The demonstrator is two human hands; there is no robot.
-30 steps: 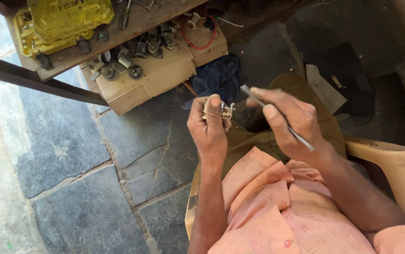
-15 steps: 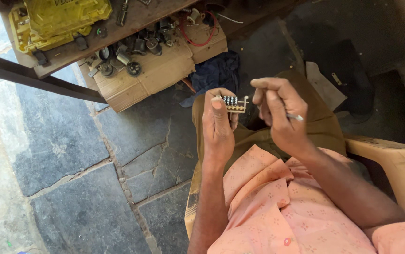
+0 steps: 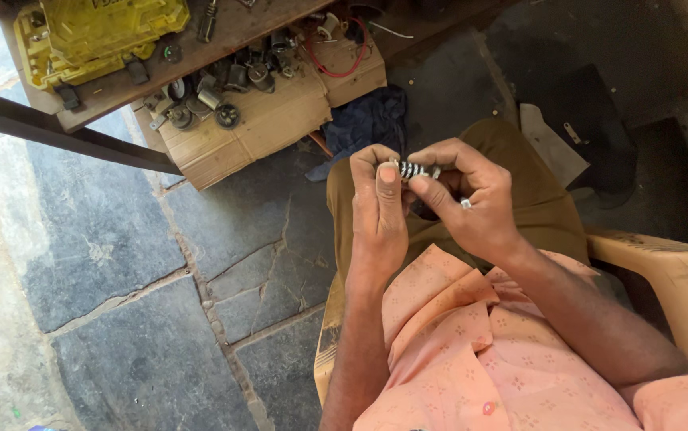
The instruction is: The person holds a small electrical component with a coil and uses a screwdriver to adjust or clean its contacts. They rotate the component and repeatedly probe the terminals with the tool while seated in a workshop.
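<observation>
both hands, left hand (image 3: pixel 377 211) and right hand (image 3: pixel 472 203), pinch closed on one small striped part (image 3: pixel 417 169).

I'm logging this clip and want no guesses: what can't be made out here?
- Head view: the small striped part is mostly covered by the left hand and right hand; its kind is unclear.
- Each hand's grip on it: fingers overlap.
- Yellow case: cut off by the top edge.
- Metal bits on the cardboard: too small.

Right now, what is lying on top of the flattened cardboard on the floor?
Small dark metal parts and a loop of red wire lie on the cardboard. A wooden plank covers its far edge, hiding whatever lies there.
</observation>
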